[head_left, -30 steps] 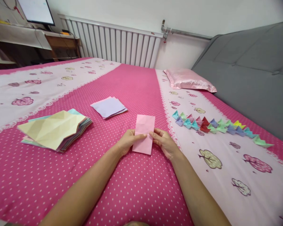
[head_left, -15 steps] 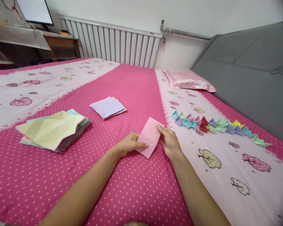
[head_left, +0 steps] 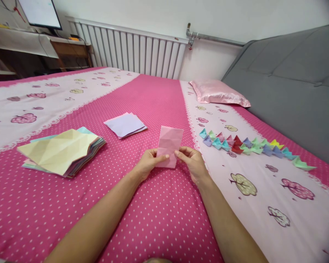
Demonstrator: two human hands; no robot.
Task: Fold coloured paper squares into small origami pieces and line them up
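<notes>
A folded pink paper (head_left: 168, 144) stands tilted up off the pink dotted bedspread (head_left: 142, 215), its lower part pinched between both hands. My left hand (head_left: 149, 162) grips its lower left edge with thumb on top. At the lower right edge my right hand (head_left: 193, 164) pinches it the same way. To the right, a row of several small folded paper boats (head_left: 249, 146) in mixed colours lies on the pale strip of the bedspread.
A thick stack of creased coloured sheets (head_left: 61, 151) lies at the left, a thin pile of lilac sheets (head_left: 126, 125) beyond the hands. A pink pillow (head_left: 219, 94) sits at the grey headboard (head_left: 290, 84). A radiator (head_left: 131, 49) lines the far wall.
The pink paper was turned askew half a second ago and is back upright lengthwise, now lifted at its far end. Both hands have shifted along its lower edges.
</notes>
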